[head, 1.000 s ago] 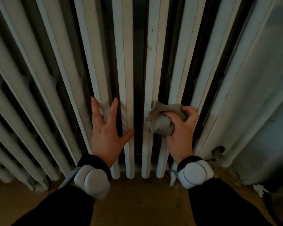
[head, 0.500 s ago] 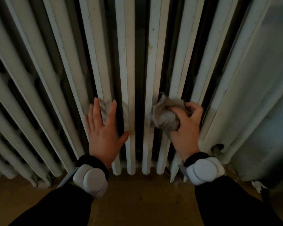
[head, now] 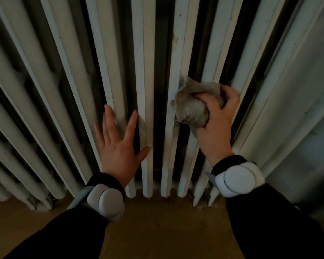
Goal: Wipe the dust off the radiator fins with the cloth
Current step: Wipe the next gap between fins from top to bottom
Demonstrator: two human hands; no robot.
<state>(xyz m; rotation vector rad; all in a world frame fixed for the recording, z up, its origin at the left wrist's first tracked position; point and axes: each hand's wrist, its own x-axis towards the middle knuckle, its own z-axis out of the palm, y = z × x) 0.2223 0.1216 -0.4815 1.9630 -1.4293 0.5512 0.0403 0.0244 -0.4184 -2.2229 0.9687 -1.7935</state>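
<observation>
The radiator stood upright on the floor, its tall white-painted fins running side by side with dark gaps between them. The paint looked dull and smudged, with grey-brown marks low on the fins near the middle.

The cloth was a beige, coarse-textured rag, bunched into a rough ball with a loose flap sticking up at its top edge. Darker, soiled patches showed on its rounded lower face. It sat against the lower part of the fins just right of centre, covering the gap between two of them and touching the fin on its left.

The right hand gripped the cloth, its fingers curled over the top of the bundle and pressing it to the radiator. The left hand lay flat on the fins to the left, well apart from the cloth, its fingers straight and spread, thumb out to the side against a fin.

Both wrists carried rounded white bands over black sleeves.
</observation>
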